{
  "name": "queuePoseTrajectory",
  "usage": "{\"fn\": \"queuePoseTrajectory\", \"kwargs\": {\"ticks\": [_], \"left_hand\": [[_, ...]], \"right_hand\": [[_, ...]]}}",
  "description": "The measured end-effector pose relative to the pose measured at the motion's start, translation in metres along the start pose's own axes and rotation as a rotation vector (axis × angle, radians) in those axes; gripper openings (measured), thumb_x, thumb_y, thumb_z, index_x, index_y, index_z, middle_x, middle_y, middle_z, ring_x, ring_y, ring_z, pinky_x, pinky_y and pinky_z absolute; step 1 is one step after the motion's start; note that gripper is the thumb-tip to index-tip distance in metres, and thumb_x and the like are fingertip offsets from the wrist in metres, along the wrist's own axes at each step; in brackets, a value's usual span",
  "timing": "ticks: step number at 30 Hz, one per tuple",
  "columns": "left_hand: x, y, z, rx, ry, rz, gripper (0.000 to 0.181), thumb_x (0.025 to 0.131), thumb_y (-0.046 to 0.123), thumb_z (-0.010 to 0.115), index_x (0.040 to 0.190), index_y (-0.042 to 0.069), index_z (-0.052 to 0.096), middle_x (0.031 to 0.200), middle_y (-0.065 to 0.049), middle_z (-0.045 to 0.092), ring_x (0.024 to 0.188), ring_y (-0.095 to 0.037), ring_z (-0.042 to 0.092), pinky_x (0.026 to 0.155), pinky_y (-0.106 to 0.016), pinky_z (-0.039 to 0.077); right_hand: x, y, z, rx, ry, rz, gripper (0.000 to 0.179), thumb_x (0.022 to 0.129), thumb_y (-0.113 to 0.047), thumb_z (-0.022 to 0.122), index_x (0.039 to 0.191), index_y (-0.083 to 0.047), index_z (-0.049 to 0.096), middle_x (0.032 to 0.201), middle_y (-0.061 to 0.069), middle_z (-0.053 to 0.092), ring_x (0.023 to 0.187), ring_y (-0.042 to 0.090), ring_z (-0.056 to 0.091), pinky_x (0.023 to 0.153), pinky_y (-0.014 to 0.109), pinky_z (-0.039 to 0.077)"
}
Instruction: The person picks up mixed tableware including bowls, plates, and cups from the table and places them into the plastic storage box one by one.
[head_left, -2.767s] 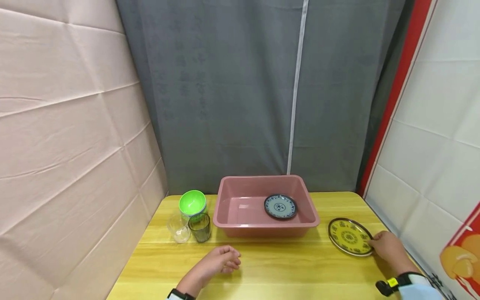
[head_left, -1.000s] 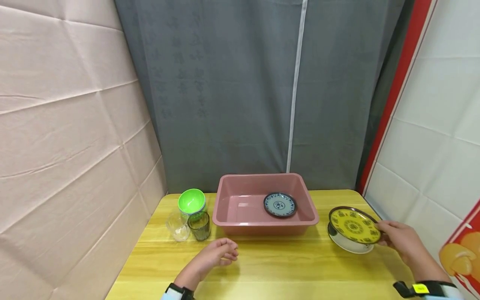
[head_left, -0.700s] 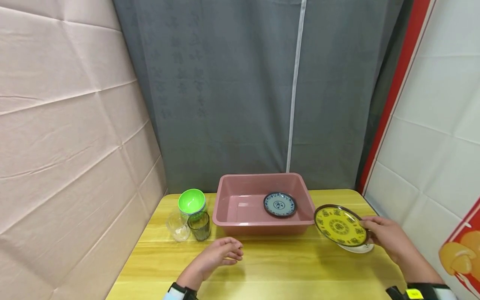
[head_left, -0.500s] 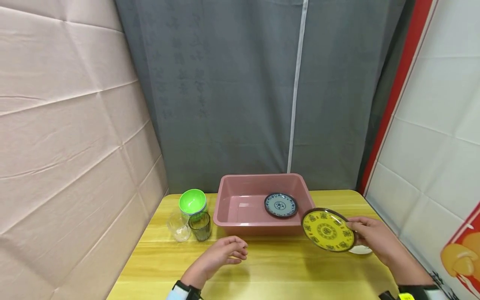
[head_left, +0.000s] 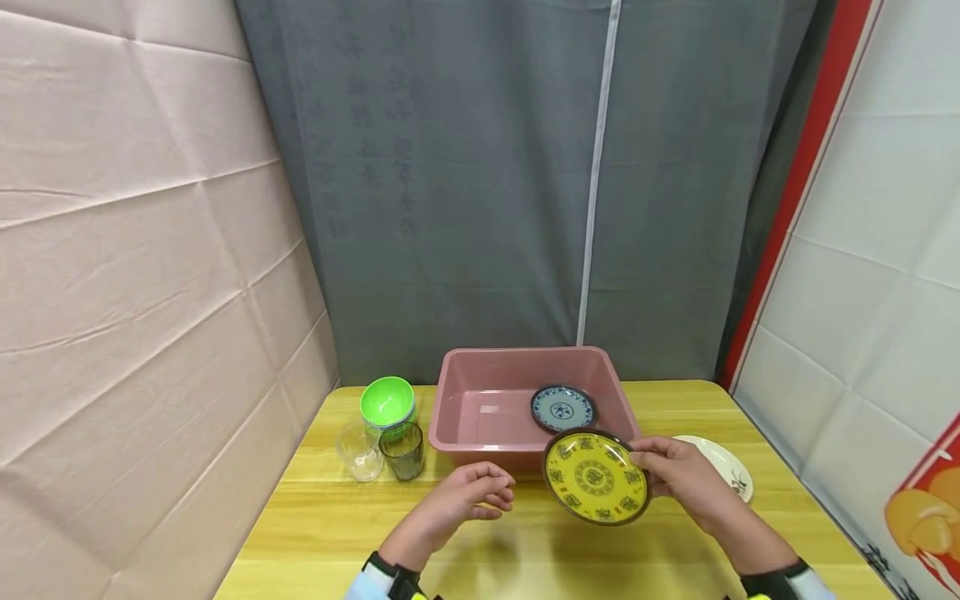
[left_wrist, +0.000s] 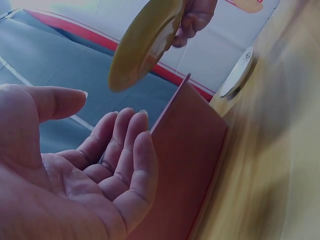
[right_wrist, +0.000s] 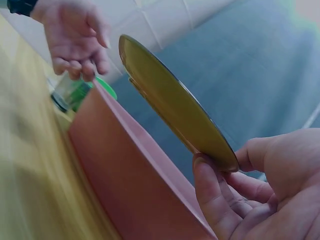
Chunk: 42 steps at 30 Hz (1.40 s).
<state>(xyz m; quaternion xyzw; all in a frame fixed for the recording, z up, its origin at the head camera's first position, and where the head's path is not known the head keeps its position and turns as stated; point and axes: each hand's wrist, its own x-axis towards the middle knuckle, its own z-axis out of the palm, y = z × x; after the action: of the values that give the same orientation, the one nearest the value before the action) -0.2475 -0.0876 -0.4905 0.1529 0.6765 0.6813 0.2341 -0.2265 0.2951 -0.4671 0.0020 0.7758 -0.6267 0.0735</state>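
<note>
My right hand (head_left: pixel 686 477) pinches the right edge of a yellow plate (head_left: pixel 596 477) with a dark rim and dark patterns. The plate is tilted in the air in front of the pink basin (head_left: pixel 480 457). In the right wrist view the thumb and fingers grip the rim of the yellow plate (right_wrist: pixel 175 105), whose underside shows. My left hand (head_left: pixel 468 502) hovers left of the plate, palm turned inward, fingers loosely curved and holding nothing. Seen from the left wrist, the left hand (left_wrist: pixel 95 175) has an empty palm beside the basin wall (left_wrist: pixel 185 160).
A small blue-patterned plate (head_left: pixel 563 408) lies inside the basin. Left of the basin stand a green bowl (head_left: pixel 387 402) on another bowl, a clear glass (head_left: pixel 360 454) and a dark tinted glass (head_left: pixel 403 454). A white plate (head_left: pixel 723 462) rests on the wooden table (head_left: pixel 517 562) at the right.
The right hand has lifted the yellow plate off the white plate and carried it left to the front of the basin. The left hand has shifted slightly right and up.
</note>
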Motion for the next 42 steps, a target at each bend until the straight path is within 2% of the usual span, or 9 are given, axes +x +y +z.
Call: {"fn": "queuePoseTrajectory", "kwargs": {"ticks": [6, 11, 16, 19, 25, 32, 42], "left_hand": [[0.005, -0.003, 0.013, -0.045, -0.006, 0.007, 0.024, 0.111, 0.026, 0.065, 0.115, 0.002, 0.068, 0.105, -0.006, 0.073, 0.095, -0.018, 0.072, 0.091, -0.037, 0.064], [0.009, -0.005, 0.021, -0.149, 0.034, 0.027, 0.022, 0.112, 0.024, 0.062, 0.119, 0.003, 0.066, 0.104, -0.003, 0.074, 0.092, -0.015, 0.072, 0.085, -0.032, 0.063], [0.009, -0.004, 0.025, -0.240, 0.074, 0.029, 0.025, 0.110, 0.022, 0.062, 0.124, 0.002, 0.065, 0.104, -0.002, 0.073, 0.092, -0.014, 0.071, 0.084, -0.032, 0.062], [0.007, -0.004, 0.025, -0.271, 0.088, 0.020, 0.025, 0.109, 0.020, 0.062, 0.126, 0.002, 0.064, 0.105, -0.002, 0.073, 0.093, -0.014, 0.071, 0.086, -0.033, 0.062], [0.006, -0.005, 0.025, -0.313, 0.081, 0.011, 0.027, 0.108, 0.016, 0.063, 0.129, 0.000, 0.063, 0.108, -0.002, 0.074, 0.095, -0.013, 0.072, 0.089, -0.033, 0.063], [0.005, -0.010, 0.026, -0.349, 0.100, 0.031, 0.029, 0.106, 0.010, 0.066, 0.130, -0.005, 0.064, 0.109, -0.006, 0.073, 0.096, -0.015, 0.073, 0.088, -0.031, 0.065], [0.003, -0.014, 0.023, -0.369, 0.143, 0.022, 0.025, 0.103, 0.007, 0.068, 0.127, -0.003, 0.068, 0.106, -0.006, 0.075, 0.093, -0.015, 0.073, 0.086, -0.033, 0.066]], "right_hand": [[0.003, 0.002, 0.023, 0.022, -0.038, -0.014, 0.040, 0.112, -0.020, 0.066, 0.140, 0.008, 0.066, 0.119, 0.011, 0.074, 0.088, 0.025, 0.071, 0.075, 0.039, 0.064], [0.006, 0.002, 0.038, 0.053, -0.048, -0.014, 0.036, 0.110, -0.019, 0.068, 0.135, 0.007, 0.068, 0.118, 0.010, 0.073, 0.086, 0.025, 0.069, 0.074, 0.039, 0.063], [0.007, 0.002, 0.049, 0.080, -0.012, -0.013, 0.033, 0.109, -0.015, 0.068, 0.132, 0.009, 0.067, 0.105, 0.009, 0.074, 0.081, 0.023, 0.068, 0.071, 0.037, 0.063], [0.007, 0.003, 0.054, 0.101, 0.009, -0.011, 0.032, 0.108, -0.014, 0.069, 0.132, 0.008, 0.068, 0.104, 0.008, 0.074, 0.080, 0.022, 0.069, 0.072, 0.037, 0.063], [0.006, 0.003, 0.059, 0.140, 0.015, -0.005, 0.030, 0.109, -0.015, 0.069, 0.129, 0.007, 0.069, 0.102, 0.007, 0.074, 0.081, 0.021, 0.069, 0.073, 0.036, 0.064], [0.003, 0.003, 0.061, 0.146, 0.012, -0.001, 0.032, 0.109, -0.017, 0.070, 0.129, 0.007, 0.067, 0.103, 0.007, 0.073, 0.081, 0.021, 0.068, 0.073, 0.036, 0.064], [-0.001, 0.004, 0.058, 0.117, -0.056, -0.002, 0.037, 0.112, -0.025, 0.067, 0.133, 0.006, 0.068, 0.102, 0.007, 0.074, 0.085, 0.023, 0.070, 0.072, 0.038, 0.065]]}}
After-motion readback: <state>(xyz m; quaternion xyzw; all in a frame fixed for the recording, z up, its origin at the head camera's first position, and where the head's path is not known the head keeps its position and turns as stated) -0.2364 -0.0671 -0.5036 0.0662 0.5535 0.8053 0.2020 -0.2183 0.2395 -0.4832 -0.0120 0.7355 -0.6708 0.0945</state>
